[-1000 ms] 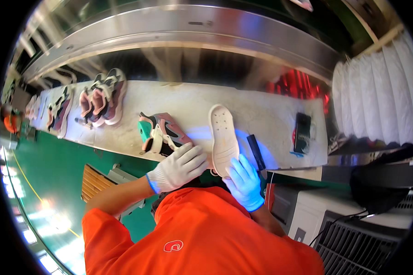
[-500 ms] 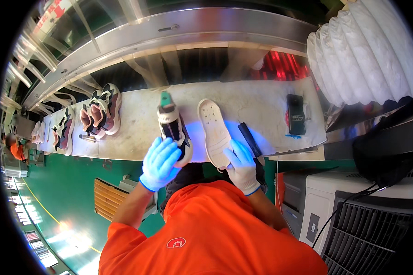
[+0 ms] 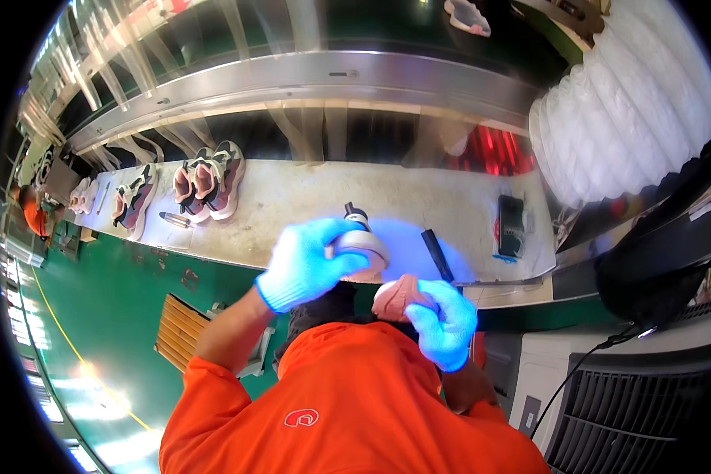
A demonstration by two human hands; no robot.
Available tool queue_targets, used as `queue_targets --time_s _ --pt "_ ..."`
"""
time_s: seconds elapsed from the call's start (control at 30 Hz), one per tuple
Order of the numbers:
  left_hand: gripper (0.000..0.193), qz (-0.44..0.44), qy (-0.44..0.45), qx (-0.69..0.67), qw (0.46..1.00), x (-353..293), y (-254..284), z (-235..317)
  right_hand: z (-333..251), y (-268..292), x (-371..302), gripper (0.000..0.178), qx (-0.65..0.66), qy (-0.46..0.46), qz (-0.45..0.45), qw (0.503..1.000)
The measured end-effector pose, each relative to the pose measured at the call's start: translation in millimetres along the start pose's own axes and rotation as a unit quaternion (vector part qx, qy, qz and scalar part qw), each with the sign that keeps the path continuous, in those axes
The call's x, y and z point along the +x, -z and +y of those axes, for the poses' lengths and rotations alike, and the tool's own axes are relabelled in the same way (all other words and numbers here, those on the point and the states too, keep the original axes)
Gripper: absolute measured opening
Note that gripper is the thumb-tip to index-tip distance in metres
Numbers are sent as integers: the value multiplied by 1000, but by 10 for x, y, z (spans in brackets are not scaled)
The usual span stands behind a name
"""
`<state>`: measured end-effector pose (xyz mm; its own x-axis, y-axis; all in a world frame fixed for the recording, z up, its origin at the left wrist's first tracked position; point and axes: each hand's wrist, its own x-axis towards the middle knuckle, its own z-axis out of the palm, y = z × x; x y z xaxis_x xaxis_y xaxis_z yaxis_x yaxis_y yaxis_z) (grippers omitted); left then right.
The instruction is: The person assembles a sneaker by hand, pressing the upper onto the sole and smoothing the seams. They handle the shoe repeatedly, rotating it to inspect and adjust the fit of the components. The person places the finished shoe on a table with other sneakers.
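My left hand [image 3: 296,265], in a white knit glove that looks blue in the light, is closed around a shoe upper [image 3: 376,251]. The upper is tilted end-on, so its pale rounded end shows while much of its side is hidden. My right hand [image 3: 448,324], gloved the same way, grips a shoe sole [image 3: 395,299]. The sole's pink ridged underside is turned into view. Both pieces are held apart above the bench's near edge. Just beyond my right hand, a dark-handled tool [image 3: 437,254] lies on the bench.
Several assembled shoes [image 3: 209,183] stand on the pale bench [image 3: 284,186] to the left, near a small pen-like tool [image 3: 175,220]. A black phone [image 3: 511,225] lies at the right. A white ribbed duct [image 3: 620,130] hangs there. A metal rail [image 3: 332,77] runs behind the bench.
Both shoe parts have been lifted off the bench and turned. My left hand now grips the upper it was resting on. My right hand has tipped the sole, bringing its pink underside into view.
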<state>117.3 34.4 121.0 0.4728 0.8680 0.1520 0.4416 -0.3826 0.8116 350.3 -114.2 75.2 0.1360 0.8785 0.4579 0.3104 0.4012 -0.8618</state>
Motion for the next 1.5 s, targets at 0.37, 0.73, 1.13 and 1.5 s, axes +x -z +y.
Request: queue_targets --time_s 0.37,0.73,1.13,1.5 --pt "39 125 -188 -122 966 -319 -663 -380 149 -216 90 32 235 -162 44 957" --pt "26 67 -268 -58 959 -530 -599 -365 271 -136 65 30 196 -85 24 977" --pt "25 132 -67 -273 951 -865 -757 -187 83 -446 -30 29 38 33 52 997" --pt "23 160 -16 -329 930 -806 -772 -93 116 -467 8 30 9 61 55 997"
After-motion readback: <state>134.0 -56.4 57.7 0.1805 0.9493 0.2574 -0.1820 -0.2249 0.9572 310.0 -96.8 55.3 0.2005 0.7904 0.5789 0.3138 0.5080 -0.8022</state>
